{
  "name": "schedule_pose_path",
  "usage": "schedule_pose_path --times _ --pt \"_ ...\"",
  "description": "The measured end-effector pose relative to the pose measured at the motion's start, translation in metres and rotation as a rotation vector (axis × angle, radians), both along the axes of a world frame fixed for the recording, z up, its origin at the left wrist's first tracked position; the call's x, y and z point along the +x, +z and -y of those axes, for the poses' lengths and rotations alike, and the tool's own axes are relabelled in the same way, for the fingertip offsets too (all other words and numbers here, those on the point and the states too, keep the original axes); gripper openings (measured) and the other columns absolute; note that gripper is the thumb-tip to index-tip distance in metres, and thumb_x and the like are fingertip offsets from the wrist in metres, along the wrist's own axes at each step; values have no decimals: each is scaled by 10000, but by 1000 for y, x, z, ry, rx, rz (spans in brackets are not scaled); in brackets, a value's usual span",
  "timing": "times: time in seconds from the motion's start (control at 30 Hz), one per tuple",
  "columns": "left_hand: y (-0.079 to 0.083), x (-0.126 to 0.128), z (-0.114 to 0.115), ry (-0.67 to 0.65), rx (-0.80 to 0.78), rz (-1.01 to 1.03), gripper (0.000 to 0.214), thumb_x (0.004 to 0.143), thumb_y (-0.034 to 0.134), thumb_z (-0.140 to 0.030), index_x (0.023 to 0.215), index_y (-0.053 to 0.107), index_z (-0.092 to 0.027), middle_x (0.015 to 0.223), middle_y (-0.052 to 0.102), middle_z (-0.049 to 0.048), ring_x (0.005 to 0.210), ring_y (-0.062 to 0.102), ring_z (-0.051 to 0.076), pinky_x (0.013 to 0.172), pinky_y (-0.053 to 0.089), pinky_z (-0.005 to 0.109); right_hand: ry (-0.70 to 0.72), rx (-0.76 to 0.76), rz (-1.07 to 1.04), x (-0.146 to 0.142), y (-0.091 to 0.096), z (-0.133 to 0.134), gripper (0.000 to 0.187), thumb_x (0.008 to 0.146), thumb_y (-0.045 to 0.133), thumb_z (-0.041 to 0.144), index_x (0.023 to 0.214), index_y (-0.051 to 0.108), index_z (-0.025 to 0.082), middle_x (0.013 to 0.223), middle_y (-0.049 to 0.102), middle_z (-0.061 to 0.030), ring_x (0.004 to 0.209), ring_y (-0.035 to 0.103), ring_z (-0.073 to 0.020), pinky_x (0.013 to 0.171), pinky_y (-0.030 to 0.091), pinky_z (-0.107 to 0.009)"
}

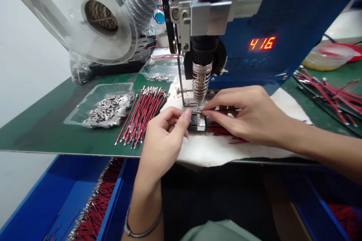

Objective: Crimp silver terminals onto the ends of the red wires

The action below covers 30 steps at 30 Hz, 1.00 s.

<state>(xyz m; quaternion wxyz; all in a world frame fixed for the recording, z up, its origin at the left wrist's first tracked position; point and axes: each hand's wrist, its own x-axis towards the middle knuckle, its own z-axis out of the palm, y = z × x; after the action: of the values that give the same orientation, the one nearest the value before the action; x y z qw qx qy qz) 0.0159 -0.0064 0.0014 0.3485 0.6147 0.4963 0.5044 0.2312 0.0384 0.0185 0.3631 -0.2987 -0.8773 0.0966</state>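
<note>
Under the spring-wrapped soldering tip [201, 81], a small silver metal connector [195, 112] lies over the metal fixture [201, 124]. My left hand [162, 139] is closed in a pinch at the connector's left end, thumb against forefinger. From the right, my right hand [251, 115] pinches a thin dark wire [232, 109], its fingertips close to the connector. Whether wire and connector are joined is too small to tell. Below my right hand, several red and black wires [219, 130] lie on the white cloth [206, 152].
Left on the green table [34, 120] stand a clear tray [76, 111] of metal connectors and a bundle of red-black wires [143, 116]. Behind is another clear tray [147, 68]. The blue machine [249, 11] reads 416. A blue bin [76, 180] below holds wires; more wires [333, 94] lie right.
</note>
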Motion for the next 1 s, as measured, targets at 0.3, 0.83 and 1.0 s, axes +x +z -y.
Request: schedule_pose_path --times 0.3,0.83,1.0 --pt "0 -1 0 5 -8 12 290 996 708 -234 716 648 -192 571 616 -31 526 570 72 520 452 128 -15 14 39 0 0 1 234 1032 629 185 947 847 203 894 843 -69 738 755 -216 640 533 -318" --pt "0 1 1 -1 -10 8 300 998 707 -246 709 645 -197 567 612 -25 527 566 90 522 456 163 -54 3 19 0 0 2 206 1018 667 207 925 849 229 889 863 -48 703 767 -216 634 547 -333" --pt "-1 0 2 12 -27 1 308 999 716 -270 709 645 -199 570 616 -16 529 570 102 521 457 186 -13 37 49 0 2 2 225 1025 620 177 956 831 215 898 847 -61 722 755 -225 636 548 -334"
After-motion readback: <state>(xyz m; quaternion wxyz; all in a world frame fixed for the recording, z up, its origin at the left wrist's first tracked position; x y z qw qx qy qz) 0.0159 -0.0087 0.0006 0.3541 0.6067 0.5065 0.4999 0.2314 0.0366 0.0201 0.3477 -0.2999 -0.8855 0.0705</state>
